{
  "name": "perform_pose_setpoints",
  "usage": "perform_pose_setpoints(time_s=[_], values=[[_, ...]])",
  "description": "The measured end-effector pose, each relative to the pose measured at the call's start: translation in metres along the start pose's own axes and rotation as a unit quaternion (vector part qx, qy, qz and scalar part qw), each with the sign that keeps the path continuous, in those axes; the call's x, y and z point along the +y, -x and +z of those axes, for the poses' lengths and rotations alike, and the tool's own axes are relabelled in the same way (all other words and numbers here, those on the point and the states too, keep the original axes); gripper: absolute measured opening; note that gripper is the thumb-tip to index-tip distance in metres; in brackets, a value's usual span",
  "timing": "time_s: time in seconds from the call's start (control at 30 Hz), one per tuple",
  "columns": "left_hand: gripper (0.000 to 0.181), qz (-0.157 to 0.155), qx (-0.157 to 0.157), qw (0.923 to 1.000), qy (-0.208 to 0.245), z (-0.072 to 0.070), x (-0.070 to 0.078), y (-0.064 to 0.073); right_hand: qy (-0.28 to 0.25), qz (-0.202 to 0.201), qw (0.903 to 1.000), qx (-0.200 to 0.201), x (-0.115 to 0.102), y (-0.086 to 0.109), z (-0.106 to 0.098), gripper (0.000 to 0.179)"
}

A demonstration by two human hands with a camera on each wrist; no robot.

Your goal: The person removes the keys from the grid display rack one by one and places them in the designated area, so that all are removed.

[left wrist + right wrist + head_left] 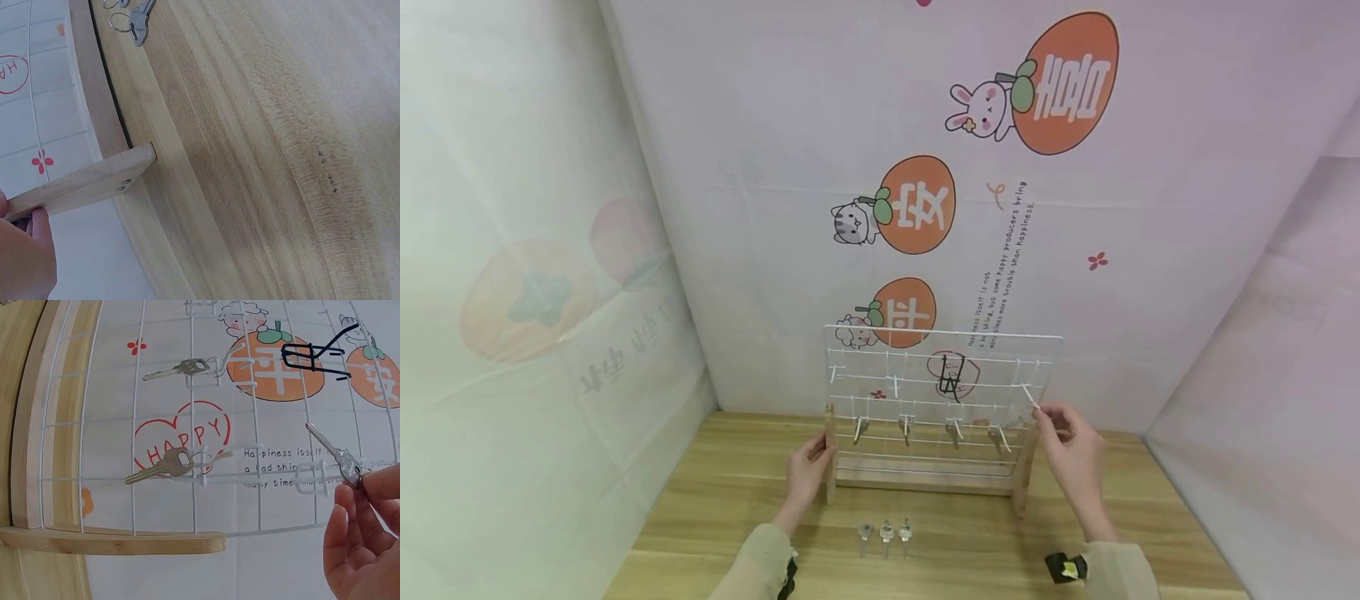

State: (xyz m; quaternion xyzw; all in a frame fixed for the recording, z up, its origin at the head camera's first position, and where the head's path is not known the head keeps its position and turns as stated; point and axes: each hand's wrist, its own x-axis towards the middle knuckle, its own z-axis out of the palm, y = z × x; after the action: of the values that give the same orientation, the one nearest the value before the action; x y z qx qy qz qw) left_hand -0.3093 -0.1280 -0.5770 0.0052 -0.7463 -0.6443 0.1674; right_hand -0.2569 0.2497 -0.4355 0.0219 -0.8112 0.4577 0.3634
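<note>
shiny metal keys, smooth white-coated wire grid, matt pale wood stand, faintly glossy wood-grained worktop, creased cloth backdrop

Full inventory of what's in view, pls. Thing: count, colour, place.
Wire grid: 1, white, upright in the stand
Wooden stand: 1, light wood, on the table
White hooks: at least 7, white, on the grid
Black hook: 1, black, upper grid
Hung keys: apparently 4, metallic, lower hooks
Loose keys: 3, silver, table in front of the stand
Held key: 1, silver, in the right fingers
Table: 1, wood-toned, under everything
Printed cloth: pieces unclear, whitish, behind and both sides
Left hand: 1, bare, gripping the stand's left post
Right hand: 1, bare, near the upper right hook
Sleeves: 2, beige, forearms
</note>
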Motion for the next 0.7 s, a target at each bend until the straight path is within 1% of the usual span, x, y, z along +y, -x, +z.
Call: perform_pose_setpoints(time_s=[0.1,0.23,0.43,0.57,0.7], values=[[0.038,0.001,-0.002,1.0000,-0.002,-0.0001,0.0001,0.0002,-0.006,-0.003,1.0000,0.006,-0.0027,0.0015,-0.0015,0.009],[0.038,-0.006,0.000,1.0000,-0.005,-0.0007,0.0012,-0.0001,-0.011,-0.004,0.9998,0.014,-0.0032,0.0035,-0.0024,0.008],[0.038,-0.003,0.002,0.9999,-0.017,-0.0008,0.0007,-0.0007,-0.019,-0.009,0.9994,0.027,-0.0006,0.0059,-0.0034,0.007],[0.038,-0.001,0.001,0.9995,-0.031,0.0001,0.0009,-0.0009,-0.018,-0.007,0.9995,0.025,-0.0011,0.0081,-0.0047,0.006],[0.036,0.000,0.000,0.9995,-0.033,0.0010,0.0016,-0.0015,-0.011,0.003,0.9998,0.018,-0.0037,0.0096,-0.0071,0.005]])
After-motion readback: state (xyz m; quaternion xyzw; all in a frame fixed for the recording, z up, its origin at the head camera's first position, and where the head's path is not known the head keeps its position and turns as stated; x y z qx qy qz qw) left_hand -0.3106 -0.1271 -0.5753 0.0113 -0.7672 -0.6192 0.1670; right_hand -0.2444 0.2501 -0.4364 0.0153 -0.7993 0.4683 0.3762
